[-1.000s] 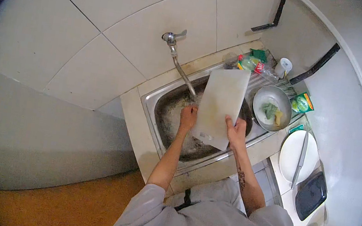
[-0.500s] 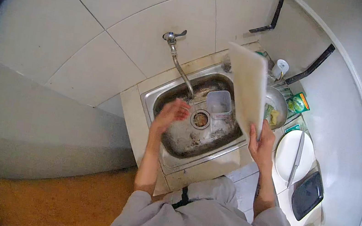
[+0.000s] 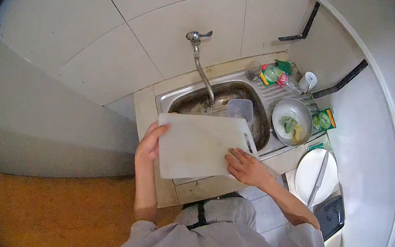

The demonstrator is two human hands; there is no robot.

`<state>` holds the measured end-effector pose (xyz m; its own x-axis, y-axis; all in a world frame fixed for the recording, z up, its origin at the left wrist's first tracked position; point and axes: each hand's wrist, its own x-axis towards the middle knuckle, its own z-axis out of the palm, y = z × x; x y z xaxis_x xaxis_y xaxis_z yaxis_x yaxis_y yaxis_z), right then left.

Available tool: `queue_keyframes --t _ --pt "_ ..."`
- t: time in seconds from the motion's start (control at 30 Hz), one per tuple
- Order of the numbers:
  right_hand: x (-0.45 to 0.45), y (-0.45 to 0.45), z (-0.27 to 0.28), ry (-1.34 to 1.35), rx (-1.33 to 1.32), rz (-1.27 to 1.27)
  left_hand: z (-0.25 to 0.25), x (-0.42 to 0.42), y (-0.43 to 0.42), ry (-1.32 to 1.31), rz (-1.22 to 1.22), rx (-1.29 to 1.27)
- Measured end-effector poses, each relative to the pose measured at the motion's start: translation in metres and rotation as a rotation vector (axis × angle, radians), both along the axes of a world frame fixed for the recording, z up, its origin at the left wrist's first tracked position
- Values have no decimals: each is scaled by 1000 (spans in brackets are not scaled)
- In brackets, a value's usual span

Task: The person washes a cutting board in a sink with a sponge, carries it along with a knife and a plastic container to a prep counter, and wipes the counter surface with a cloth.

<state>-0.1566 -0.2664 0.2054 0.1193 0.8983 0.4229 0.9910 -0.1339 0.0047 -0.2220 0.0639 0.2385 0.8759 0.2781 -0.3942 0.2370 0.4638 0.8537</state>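
A white plastic cutting board [image 3: 194, 146] is held over the front part of the sink [image 3: 264, 148], its broad face turned up toward me. My left hand [image 3: 150, 142] grips its left edge, thumb on top. My right hand [image 3: 244, 166] lies on the board's face near the right side, fingers stretched out, just below the handle slot. Behind the board, a clear plastic container [image 3: 241, 109] stands in the basin. The faucet [image 3: 202, 73] curves down over the basin's back left. The board hides the drain and most of the basin's front.
Right of the basin, a metal pan [image 3: 293, 106] holds a green and a yellow item. Bottles and packets [image 3: 277, 75] crowd the back corner, near a white mug [image 3: 308, 81]. A knife [image 3: 319, 178] lies across a white plate [image 3: 306, 171], beside a black tray [image 3: 330, 217].
The cutting board has swung from upright at the right to a flatter pose over the sink. My left hand, empty before, now grips its left edge; my right hand rests on its face.
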Motion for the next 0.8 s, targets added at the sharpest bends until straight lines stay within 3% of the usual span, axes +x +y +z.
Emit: queue_keyframes --t 0.1,0.2,0.3,0.33,0.4,0.53,0.6,0.73,0.8 --pt "5 19 -35 82 -32 83 -8 -21 7 42 91 18" --pt "2 48 -60 326 145 -61 -33 -44 29 77 212 30" --pt "-5 73 -58 615 90 -529 -42 -56 35 39 301 27" --pt "-8 78 -67 613 88 -515 -43 -59 35 29 347 30" --pt "-10 89 -86 777 437 -632 -48 -61 41 32 387 37" --pt "3 103 -110 789 465 -774 -69 -62 55 37 418 57" --pt "14 112 -121 1953 810 -682 -79 -62 59 27 399 48" --pt "41 125 -161 2103 962 -674 -100 -48 67 12 441 54" --pt "51 130 -170 2232 1109 -419 -107 -42 71 3 434 30"
